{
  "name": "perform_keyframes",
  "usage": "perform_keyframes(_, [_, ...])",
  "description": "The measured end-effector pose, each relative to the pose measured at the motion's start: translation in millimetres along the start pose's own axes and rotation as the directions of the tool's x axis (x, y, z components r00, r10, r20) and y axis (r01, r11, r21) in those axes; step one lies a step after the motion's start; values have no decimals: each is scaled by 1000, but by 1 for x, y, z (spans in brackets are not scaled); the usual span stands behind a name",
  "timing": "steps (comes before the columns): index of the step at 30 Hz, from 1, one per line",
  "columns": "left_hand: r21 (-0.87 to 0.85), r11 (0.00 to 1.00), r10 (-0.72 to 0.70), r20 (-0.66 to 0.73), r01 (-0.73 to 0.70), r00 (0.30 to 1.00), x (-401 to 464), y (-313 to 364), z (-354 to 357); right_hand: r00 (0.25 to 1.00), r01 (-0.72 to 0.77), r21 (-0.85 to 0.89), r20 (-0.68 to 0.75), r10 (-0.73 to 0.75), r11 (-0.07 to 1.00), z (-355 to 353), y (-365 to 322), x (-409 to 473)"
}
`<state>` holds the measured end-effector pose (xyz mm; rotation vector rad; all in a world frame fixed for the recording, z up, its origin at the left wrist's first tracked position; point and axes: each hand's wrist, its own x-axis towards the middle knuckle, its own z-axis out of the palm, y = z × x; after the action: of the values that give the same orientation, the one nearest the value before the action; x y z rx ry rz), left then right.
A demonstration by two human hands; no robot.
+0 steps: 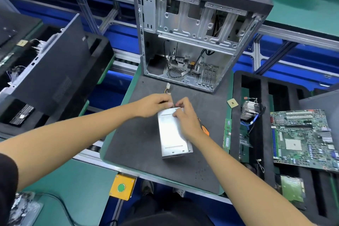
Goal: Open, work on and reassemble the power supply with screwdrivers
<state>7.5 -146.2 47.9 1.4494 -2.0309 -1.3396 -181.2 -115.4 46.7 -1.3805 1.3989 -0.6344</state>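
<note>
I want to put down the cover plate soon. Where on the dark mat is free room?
The dark mat is bare on its left side, between the power supply and the mat's left edge, and along the near edge in front of the supply. Right of the supply it is crowded: an orange-handled screwdriver and a memory stick lie there.

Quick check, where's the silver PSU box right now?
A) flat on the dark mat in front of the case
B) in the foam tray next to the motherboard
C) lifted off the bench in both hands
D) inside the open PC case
A: the power supply lies flat on the dark mat, nearer the person than the open PC case, with the left hand and right hand at its far end.
</note>
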Motion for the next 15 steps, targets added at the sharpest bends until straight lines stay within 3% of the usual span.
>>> perform_keyframes(3, [36,999,23,53,-24,998,2,5,-11,1000,-9,-78,16,10,997,-1,3,1])
perform_keyframes(6, [159,982,108,-14,-105,994,6,3,-10,999,-30,-96,16,32,995,-1,8,7])
perform_keyframes(10, [188,971,170,-102,-149,980,1,-1,-1,999,-36,-34,-3,36,999,-1,14,9])
perform_keyframes(13, [128,984,140,-124,-124,982,-2,-4,6,1000,-14,23,7,14,1000,-2,15,10])
perform_keyframes(15, [110,990,101,-99,-90,990,1,-4,6,998,-55,168,37,50,984,-2,15,12])
